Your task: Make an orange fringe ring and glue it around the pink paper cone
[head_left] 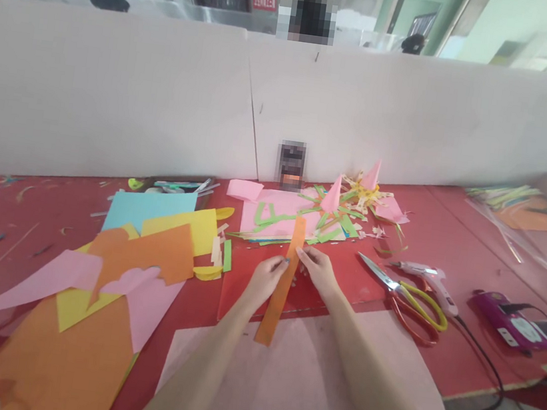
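Note:
A long orange paper strip (276, 306) is held over the red mat between my two hands, its lower end reaching over the pink sheet. My left hand (269, 275) pinches its left edge, fingers closed. On the right edge, my right hand (316, 268) grips the strip a little higher up, thumb and fingers pressed together. Beyond the hands lie pink sheets with green paper pieces (272, 215). Two paper figures with pink cones (332, 196) stand there, with green and yellow strips around their bases.
Scissors (407, 296) with yellow and red handles lie at right, beside a glue gun (429, 279) and a purple power box (510, 323). Orange paper (62, 352) and other coloured sheets cover the left. A white partition (141, 93) closes off the back; people's heads show above it.

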A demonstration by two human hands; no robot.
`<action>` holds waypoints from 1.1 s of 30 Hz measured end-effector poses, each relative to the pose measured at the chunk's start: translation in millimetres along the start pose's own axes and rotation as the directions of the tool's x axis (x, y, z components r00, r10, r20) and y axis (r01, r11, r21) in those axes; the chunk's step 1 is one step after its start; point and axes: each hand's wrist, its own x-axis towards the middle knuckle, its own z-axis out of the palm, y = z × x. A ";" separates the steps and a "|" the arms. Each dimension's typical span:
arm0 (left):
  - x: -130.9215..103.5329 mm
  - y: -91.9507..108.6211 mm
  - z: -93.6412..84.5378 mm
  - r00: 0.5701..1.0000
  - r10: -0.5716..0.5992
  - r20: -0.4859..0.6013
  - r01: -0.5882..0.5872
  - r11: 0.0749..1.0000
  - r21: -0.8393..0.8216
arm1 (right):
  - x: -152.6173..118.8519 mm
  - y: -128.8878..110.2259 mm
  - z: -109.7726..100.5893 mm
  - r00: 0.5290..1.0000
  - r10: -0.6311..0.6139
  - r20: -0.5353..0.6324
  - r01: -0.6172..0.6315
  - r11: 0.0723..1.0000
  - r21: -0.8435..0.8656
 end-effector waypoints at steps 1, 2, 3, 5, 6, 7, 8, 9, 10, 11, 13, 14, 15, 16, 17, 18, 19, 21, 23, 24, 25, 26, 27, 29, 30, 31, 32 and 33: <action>-0.2 -0.1 0.3 1.000 0.000 -0.007 0.000 1.000 0.002 | -0.4 -0.4 0.4 1.000 -0.001 0.002 0.001 1.000 0.001; -0.5 -0.3 0.5 1.000 0.001 -0.021 -0.001 1.000 0.006 | -1.0 -1.1 0.9 1.000 -0.003 0.009 0.003 1.000 -0.004; -0.8 -0.5 0.6 0.999 0.005 -0.041 -0.004 1.000 0.013 | -1.9 -1.8 1.6 1.000 -0.009 0.021 0.009 1.000 -0.014; -1.4 -1.1 0.5 0.996 0.016 -0.083 -0.014 1.000 0.025 | -3.8 -2.8 2.9 0.998 -0.024 0.060 0.026 0.999 -0.033; -1.5 -1.5 0.4 0.995 0.023 -0.100 -0.020 0.999 0.029 | -4.4 -2.9 3.3 0.996 -0.033 0.078 0.036 0.999 -0.038; -1.5 -1.8 0.3 0.993 0.029 -0.113 -0.025 0.999 0.031 | -4.7 -2.6 3.6 0.995 -0.040 0.091 0.044 0.998 -0.035; -1.5 -2.0 0.2 0.992 0.035 -0.124 -0.031 0.999 0.032 | -4.7 -2.1 3.5 0.994 -0.044 0.100 0.047 0.999 -0.027; -1.2 -2.1 0.1 0.990 0.041 -0.134 -0.037 0.999 0.032 | -4.4 -1.4 3.3 0.994 -0.042 0.102 0.044 0.999 -0.018; -0.9 -2.0 0.0 0.989 0.046 -0.143 -0.042 0.999 0.030 | -3.8 -0.8 2.9 0.994 -0.036 0.101 0.037 0.999 -0.010; -0.5 -1.7 -0.1 0.987 0.049 -0.154 -0.046 0.999 0.024 | -3.2 -0.4 2.4 0.995 -0.028 0.100 0.029 1.000 -0.002; 0.5 -0.5 -0.9 0.984 0.046 -0.172 -0.046 0.999 0.005 | -2.5 -0.9 1.7 0.994 -0.013 0.108 0.011 1.000 0.017; 1.0 0.4 -1.5 0.984 0.040 -0.176 -0.042 0.999 -0.008 | -2.6 -1.9 1.5 0.994 -0.007 0.111 0.005 1.000 0.025; 1.4 1.4 -2.2 0.984 0.031 -0.175 -0.036 0.999 -0.023 | -3.0 -3.4 1.4 0.994 -0.002 0.113 -0.001 1.000 0.030; 1.8 2.3 -2.9 0.985 0.022 -0.170 -0.029 0.999 -0.038 | -3.6 -5.1 1.5 0.994 0.002 0.111 -0.005 1.000 0.030; 2.0 3.2 -3.7 0.987 0.012 -0.161 -0.021 0.998 -0.055 | -4.4 -7.0 1.6 0.994 0.005 0.106 -0.008 1.000 0.027; 2.0 3.9 -4.3 0.989 0.001 -0.149 -0.012 0.997 -0.074 | -5.2 -8.8 1.6 0.995 0.008 0.104 -0.010 1.000 0.025; 1.9 4.5 -4.8 0.991 -0.011 -0.136 -0.002 0.996 -0.094 | -5.9 -10.4 1.6 0.994 0.009 0.106 -0.012 1.000 0.027; 1.0 5.1 -5.3 0.993 -0.033 -0.110 0.018 0.991 -0.132 | -7.2 -12.7 1.2 0.991 0.014 0.135 -0.021 0.998 0.055; -0.5 5.3 -5.3 0.995 -0.055 -0.085 0.040 0.984 -0.172 | -8.0 -13.7 0.4 0.986 0.026 0.167 -0.044 0.994 0.102; -1.3 5.4 -5.2 0.995 -0.065 -0.074 0.050 0.981 -0.189 | -8.1 -13.8 0.0 0.983 0.032 0.181 -0.055 0.991 0.123; -2.1 5.6 -5.2 0.995 -0.073 -0.065 0.058 0.977 -0.204 | -8.2 -13.6 -0.5 0.981 0.036 0.193 -0.064 0.988 0.139; -2.8 5.7 -5.1 0.995 -0.079 -0.056 0.065 0.974 -0.217 | -8.2 -13.3 -0.9 0.978 0.038 0.203 -0.069 0.986 0.150; -3.4 5.9 -4.9 0.995 -0.085 -0.049 0.072 0.970 -0.231 | -8.1 -12.7 -1.2 0.977 0.036 0.209 -0.070 0.985 0.158; -4.0 6.2 -4.5 0.996 -0.080 -0.038 0.069 0.970 -0.232 | -7.7 -10.9 -1.5 0.976 0.031 0.213 -0.069 0.983 0.171; -3.8 6.2 -4.2 0.997 -0.066 -0.035 0.058 0.977 -0.207 | -7.4 -9.7 -1.4 0.977 0.029 0.210 -0.068 0.981 0.181; -3.4 6.0 -3.8 0.998 -0.048 -0.036 0.041 0.985 -0.170 | -7.1 -8.4 -1.2 0.978 0.028 0.205 -0.067 0.980 0.189; -2.6 5.7 -3.4 0.999 -0.025 -0.041 0.020 0.992 -0.126 | -6.9 -7.3 -0.9 0.979 0.028 0.201 -0.068 0.978 0.195; -1.7 5.2 -3.0 0.999 -0.001 -0.051 -0.003 0.997 -0.082 | -6.6 -6.3 -0.4 0.980 0.030 0.197 -0.070 0.978 0.198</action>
